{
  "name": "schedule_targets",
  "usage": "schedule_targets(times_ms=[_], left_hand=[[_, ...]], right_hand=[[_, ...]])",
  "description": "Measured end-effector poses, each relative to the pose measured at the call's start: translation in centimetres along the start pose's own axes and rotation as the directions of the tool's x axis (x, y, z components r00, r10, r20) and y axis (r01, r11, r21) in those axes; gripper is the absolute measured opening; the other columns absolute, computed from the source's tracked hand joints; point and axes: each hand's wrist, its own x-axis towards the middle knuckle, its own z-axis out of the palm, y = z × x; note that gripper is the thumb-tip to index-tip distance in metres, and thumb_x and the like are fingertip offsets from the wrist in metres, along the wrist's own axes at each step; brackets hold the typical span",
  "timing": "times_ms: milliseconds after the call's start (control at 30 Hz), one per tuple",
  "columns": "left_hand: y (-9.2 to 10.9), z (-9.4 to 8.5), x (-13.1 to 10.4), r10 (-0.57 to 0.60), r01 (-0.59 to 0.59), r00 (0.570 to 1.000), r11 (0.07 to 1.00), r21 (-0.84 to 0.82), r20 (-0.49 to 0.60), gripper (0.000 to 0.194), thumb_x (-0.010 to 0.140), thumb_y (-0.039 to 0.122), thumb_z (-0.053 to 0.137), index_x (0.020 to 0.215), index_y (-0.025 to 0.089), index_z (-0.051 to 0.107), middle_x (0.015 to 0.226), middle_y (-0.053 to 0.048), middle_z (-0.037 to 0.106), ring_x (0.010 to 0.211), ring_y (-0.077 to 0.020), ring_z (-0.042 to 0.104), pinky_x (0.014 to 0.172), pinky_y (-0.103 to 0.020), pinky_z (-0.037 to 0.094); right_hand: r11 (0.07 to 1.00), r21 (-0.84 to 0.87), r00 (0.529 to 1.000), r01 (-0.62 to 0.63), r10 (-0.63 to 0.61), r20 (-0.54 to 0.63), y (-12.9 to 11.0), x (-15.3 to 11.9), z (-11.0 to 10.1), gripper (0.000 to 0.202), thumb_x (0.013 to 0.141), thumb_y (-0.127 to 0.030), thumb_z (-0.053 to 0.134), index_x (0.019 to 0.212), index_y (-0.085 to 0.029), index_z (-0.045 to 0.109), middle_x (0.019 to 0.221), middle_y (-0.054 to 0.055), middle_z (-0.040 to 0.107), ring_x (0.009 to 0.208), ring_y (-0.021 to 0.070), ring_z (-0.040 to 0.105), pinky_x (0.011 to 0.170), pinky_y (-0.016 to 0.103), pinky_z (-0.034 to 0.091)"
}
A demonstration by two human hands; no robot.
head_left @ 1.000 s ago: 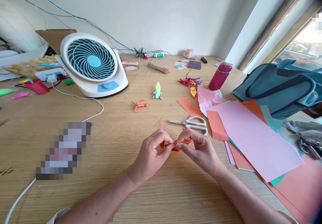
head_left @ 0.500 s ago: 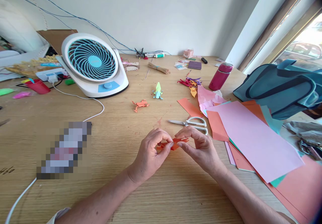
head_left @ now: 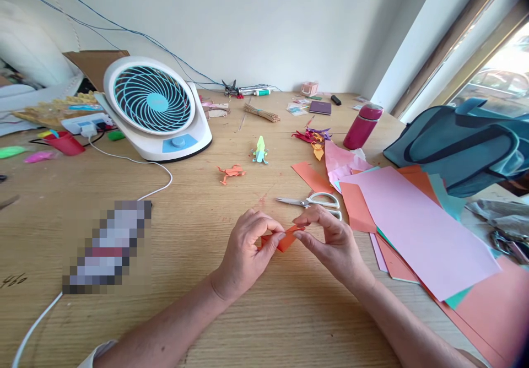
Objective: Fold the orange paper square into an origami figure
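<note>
Between my two hands is a small folded piece of orange paper (head_left: pixel 286 242), partly covered by the fingers. My left hand (head_left: pixel 253 247) pinches its left side between thumb and forefinger. On the other side, the thumb and fingers of my right hand (head_left: pixel 330 241) close on the paper's upper right end. Scissors (head_left: pixel 308 200) with white handles lie just beyond my right hand, blades pointing left. Farther back on the table rest an orange folded paper frog-like figure (head_left: pixel 232 173) and a green and blue folded paper figure (head_left: pixel 260 151).
Coloured paper sheets (head_left: pixel 421 230) spread over the right side, beside a teal bag (head_left: pixel 450 142) and a red bottle (head_left: pixel 363 126). A white fan (head_left: pixel 155 109) stands at back left. A cabled, blurred-out device (head_left: pixel 109 247) lies left of my arms.
The orange paper has turned slightly in my fingers, so its lower face shows more and its right end looks shorter. Both hands stay in nearly the same place.
</note>
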Motion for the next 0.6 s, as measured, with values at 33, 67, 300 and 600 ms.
schedule_targets(times_ms=[33, 67, 300, 600], left_hand=[[-0.01, 0.00, -0.04, -0.010, 0.010, 1.000, 1.000, -0.006, -0.012, 0.014, 0.093, 0.012, 0.060, 0.082, 0.020, 0.060, 0.077, 0.000, 0.064, 0.076, -0.0151, 0.053, 0.075, -0.030, 0.042], [-0.01, 0.01, -0.07, -0.018, 0.018, 1.000, 1.000, -0.014, -0.024, 0.014, 0.093, 0.012, 0.061, 0.081, 0.020, 0.060, 0.077, 0.000, 0.064, 0.077, -0.0150, 0.053, 0.075, -0.030, 0.042], [-0.13, -0.05, 0.02, -0.009, 0.009, 0.999, 1.000, -0.004, -0.049, 0.008, 0.091, 0.014, 0.065, 0.086, 0.021, 0.067, 0.076, 0.000, 0.066, 0.076, -0.0160, 0.055, 0.074, -0.030, 0.044], [-0.48, 0.07, -0.05, 0.043, -0.042, 0.999, 0.999, 0.029, -0.025, 0.010, 0.091, 0.014, 0.063, 0.092, 0.021, 0.070, 0.076, -0.002, 0.067, 0.075, -0.0172, 0.055, 0.073, -0.031, 0.045]], right_hand=[[1.000, -0.011, 1.000, -0.006, 0.006, -0.020, 0.04, -0.03, -0.03, 0.010, 0.087, -0.027, 0.073, 0.095, -0.025, 0.067, 0.086, 0.001, 0.065, 0.084, 0.0175, 0.059, 0.080, 0.033, 0.047], [1.000, -0.017, 0.999, -0.017, 0.016, -0.032, 0.08, -0.06, -0.05, 0.011, 0.087, -0.028, 0.073, 0.094, -0.025, 0.066, 0.085, 0.001, 0.065, 0.083, 0.0172, 0.058, 0.079, 0.032, 0.046], [0.996, 0.022, 0.996, -0.087, 0.088, -0.032, 0.29, -0.18, 0.19, 0.013, 0.087, -0.031, 0.071, 0.082, -0.023, 0.063, 0.075, 0.000, 0.064, 0.073, 0.0166, 0.057, 0.071, 0.031, 0.047], [0.993, 0.062, 0.995, -0.097, 0.099, -0.025, 0.60, -0.18, 0.14, 0.007, 0.087, -0.030, 0.072, 0.086, -0.024, 0.068, 0.077, 0.000, 0.065, 0.075, 0.0165, 0.058, 0.073, 0.031, 0.047]])
